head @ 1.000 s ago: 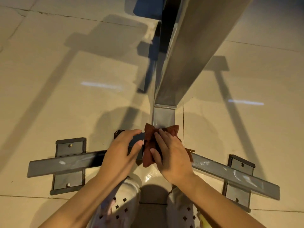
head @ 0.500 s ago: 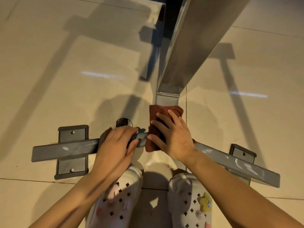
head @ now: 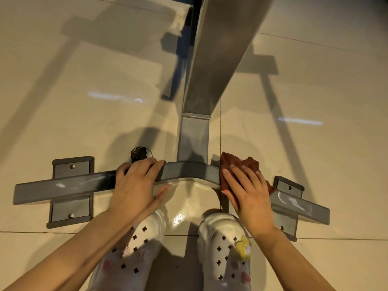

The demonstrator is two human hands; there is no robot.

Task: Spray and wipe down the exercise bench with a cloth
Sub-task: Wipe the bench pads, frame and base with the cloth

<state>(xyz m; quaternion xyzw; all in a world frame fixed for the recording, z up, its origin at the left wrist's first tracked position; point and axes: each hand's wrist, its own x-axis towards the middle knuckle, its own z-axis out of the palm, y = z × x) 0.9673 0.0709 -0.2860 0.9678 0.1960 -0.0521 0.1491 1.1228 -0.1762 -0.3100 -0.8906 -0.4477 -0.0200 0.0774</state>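
Note:
The exercise bench shows as a grey metal frame: a curved floor crossbar (head: 189, 174) and a slanted upright post (head: 218, 59) rising from its middle. A reddish-brown cloth (head: 230, 162) lies over the crossbar just right of the post. My right hand (head: 245, 190) presses flat on the cloth, fingers spread. My left hand (head: 136, 185) grips the crossbar left of the post, fingers over the top and thumb underneath. White streaks mark both ends of the bar. No spray bottle is in view.
Two bolted grey foot plates, the left one (head: 71, 164) and the right one (head: 288, 186), hold the crossbar to the beige tiled floor. A small dark clump (head: 138, 153) lies on the floor behind my left hand. My white clogs (head: 224, 244) stand just before the bar.
My right hand has slid the cloth from the base of the post to the right along the crossbar. My left hand has stayed gripping the bar. The view has moved closer.

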